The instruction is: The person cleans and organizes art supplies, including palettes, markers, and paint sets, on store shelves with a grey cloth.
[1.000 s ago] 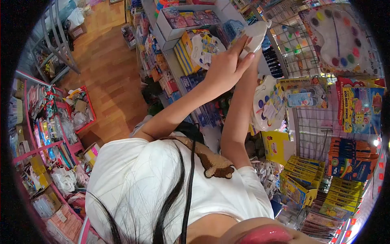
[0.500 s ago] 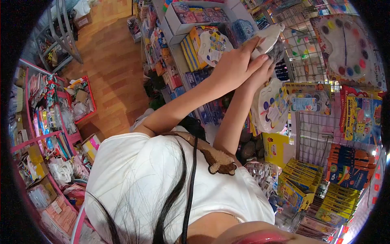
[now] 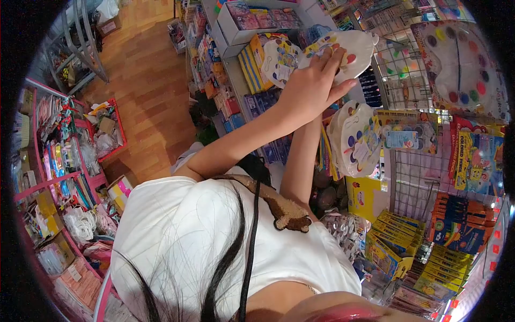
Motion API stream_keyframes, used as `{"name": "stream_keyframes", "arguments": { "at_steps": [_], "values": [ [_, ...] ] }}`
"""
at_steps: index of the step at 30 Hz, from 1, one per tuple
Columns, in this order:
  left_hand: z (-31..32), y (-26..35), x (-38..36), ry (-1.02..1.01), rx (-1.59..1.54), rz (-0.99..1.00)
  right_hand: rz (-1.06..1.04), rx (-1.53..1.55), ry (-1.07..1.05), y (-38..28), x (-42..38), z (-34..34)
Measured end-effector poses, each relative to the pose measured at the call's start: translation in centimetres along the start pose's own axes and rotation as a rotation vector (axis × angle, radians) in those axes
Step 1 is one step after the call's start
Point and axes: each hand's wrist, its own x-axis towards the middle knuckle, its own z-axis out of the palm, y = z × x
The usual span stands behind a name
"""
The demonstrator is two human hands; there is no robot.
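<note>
White palette [image 3: 358, 46] could slip

Left of the white palette, a second palette [image 3: 281, 61] sits near enough to be knocked; the left hand [image 3: 311, 88] lies over the white palette, thumb spread wide, so weak pressure could let it slide; the right hand is hidden, its grip impossible to tell; below the white palette, stacked palettes [image 3: 355, 140] could snag its edge.

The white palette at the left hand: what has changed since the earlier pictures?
The white palette has turned: earlier seen narrow and tilted, it now shows its broad face with coloured spots. The left hand stays on it, fingers across this face. The right hand, partly visible just before, is now hidden. The palettes by the wire rack look unchanged.
</note>
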Motion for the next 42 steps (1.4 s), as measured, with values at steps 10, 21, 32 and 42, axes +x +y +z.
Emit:
{"name": "stream_keyframes", "arguments": {
  "at_steps": [10, 21, 32, 42],
  "values": [
    [-2.4, 1.0, 1.5, -0.178, -0.216, -0.183, -0.356, -0.503, -0.011, -5.3, -5.6, 2.4],
    [-0.8, 0.0, 0.7, -0.046, -0.167, -0.115, -0.13, -0.092, -0.124, 1.4, 2.8, -0.8],
    [-2.3, -0.6, 1.6, -0.122, -0.079, -0.062, 0.439, 0.384, -0.007, -3.6, -9.7, 2.8],
    [-2.0, -0.5, 0.9, -0.073, 0.031, -0.013, 0.505, 0.481, 0.009, -2.3, -11.1, -0.7]
  ]
}}
